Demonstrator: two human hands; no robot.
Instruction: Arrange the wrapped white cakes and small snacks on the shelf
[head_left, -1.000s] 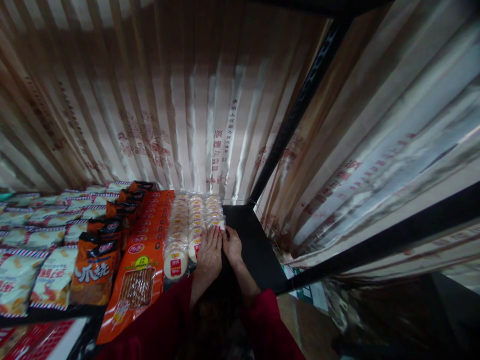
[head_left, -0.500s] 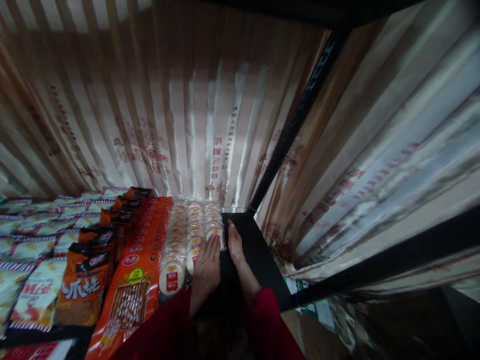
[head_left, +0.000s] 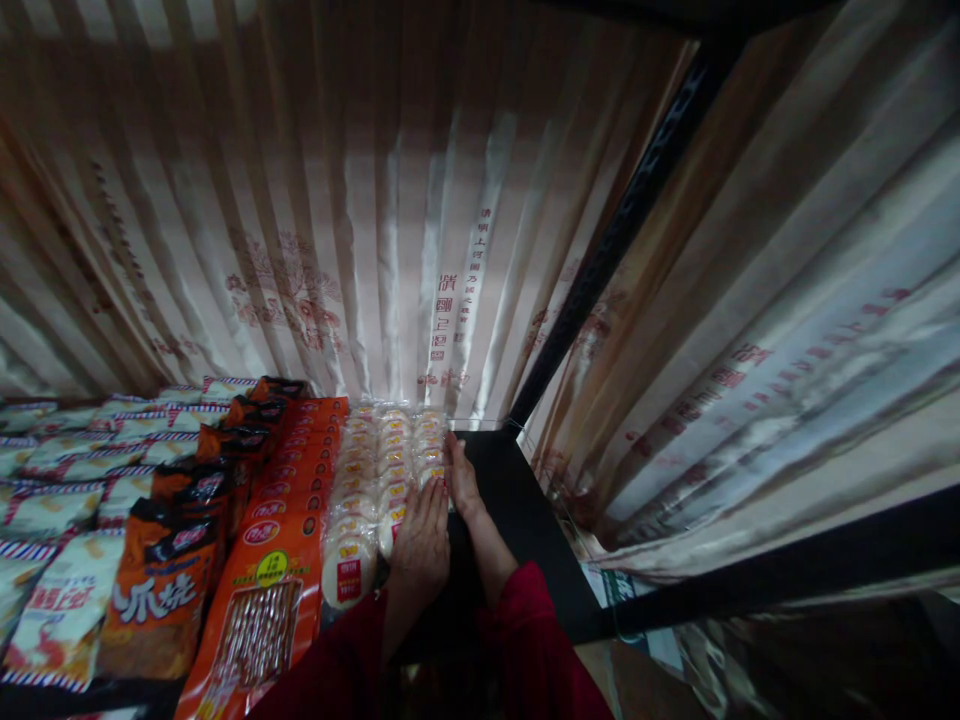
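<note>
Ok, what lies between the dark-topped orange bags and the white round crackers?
Overlapping orange packets lie between the bags and the crackers, as the head view shows.

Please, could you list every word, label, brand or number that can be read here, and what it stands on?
"清明上河圖": curtain, upper characters of the small vertical line.
"爪烧": orange-and-black bag, as far as its stylised lettering reads.
"雪饼": front round cracker packet.
Too small, stylised or blurred: the remaining print, including all numbers.
</note>
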